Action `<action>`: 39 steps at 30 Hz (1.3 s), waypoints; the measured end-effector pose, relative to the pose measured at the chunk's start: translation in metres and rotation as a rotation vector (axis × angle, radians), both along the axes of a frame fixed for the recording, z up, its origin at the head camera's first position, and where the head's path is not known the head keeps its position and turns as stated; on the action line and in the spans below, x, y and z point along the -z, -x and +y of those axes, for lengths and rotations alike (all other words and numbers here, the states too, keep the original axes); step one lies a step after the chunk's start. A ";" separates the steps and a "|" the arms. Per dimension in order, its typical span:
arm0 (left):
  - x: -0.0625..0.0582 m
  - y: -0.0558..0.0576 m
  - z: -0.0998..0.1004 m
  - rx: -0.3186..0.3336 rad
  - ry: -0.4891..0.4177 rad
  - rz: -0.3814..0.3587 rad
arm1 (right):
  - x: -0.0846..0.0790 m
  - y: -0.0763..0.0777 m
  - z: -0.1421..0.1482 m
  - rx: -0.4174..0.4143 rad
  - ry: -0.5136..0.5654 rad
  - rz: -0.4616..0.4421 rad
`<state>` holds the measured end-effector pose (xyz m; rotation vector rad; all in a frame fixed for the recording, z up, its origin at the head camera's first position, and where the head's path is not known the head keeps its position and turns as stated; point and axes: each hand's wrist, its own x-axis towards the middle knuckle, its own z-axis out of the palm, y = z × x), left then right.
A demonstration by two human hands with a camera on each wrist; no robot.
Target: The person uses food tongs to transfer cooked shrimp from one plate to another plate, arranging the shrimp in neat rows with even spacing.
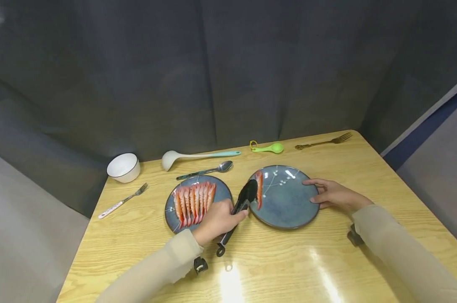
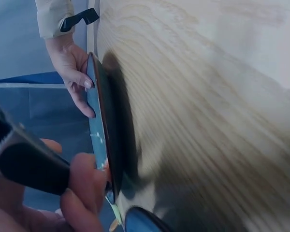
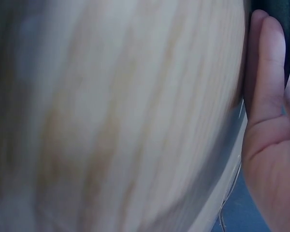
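Left plate (image 1: 223,191) carries the shrimp row (image 1: 194,202), probably soft and slick, so I'd grip mid-body, gently. Left hand's (image 1: 217,216) fingers wrap black tongs (image 1: 247,194), their tips at the lone shrimp (image 1: 260,185) on the right plate's (image 1: 292,202) left side. Right hand (image 1: 332,195) pinches that plate's right rim; likely stiff, breakable.

Matching beige left sleeve (image 1: 160,265) and right sleeve (image 1: 402,248)
Both are long, plain and softly creased, the left at 7 o'clock in the head view, the right at 4 o'clock. The left hand (image 1: 221,217) and right hand (image 1: 338,195) are bare. A small black left wrist camera (image 1: 200,265), marked with a pale curve, sits at 5 o'clock from its sleeve's end; the black right wrist camera (image 2: 81,20), at 7 o'clock, has a narrow band and a blocky end in the left wrist view.
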<state>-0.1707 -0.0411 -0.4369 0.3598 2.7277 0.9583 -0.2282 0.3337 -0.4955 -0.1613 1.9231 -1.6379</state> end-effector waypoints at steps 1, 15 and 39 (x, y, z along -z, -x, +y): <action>-0.001 0.000 0.002 0.009 0.000 -0.007 | 0.000 0.000 0.001 -0.002 -0.001 0.005; 0.003 -0.004 -0.004 0.025 0.052 0.066 | 0.005 0.000 0.003 0.010 -0.055 -0.004; -0.018 -0.046 -0.112 -0.179 0.327 0.287 | 0.005 0.010 0.002 -0.045 0.047 -0.018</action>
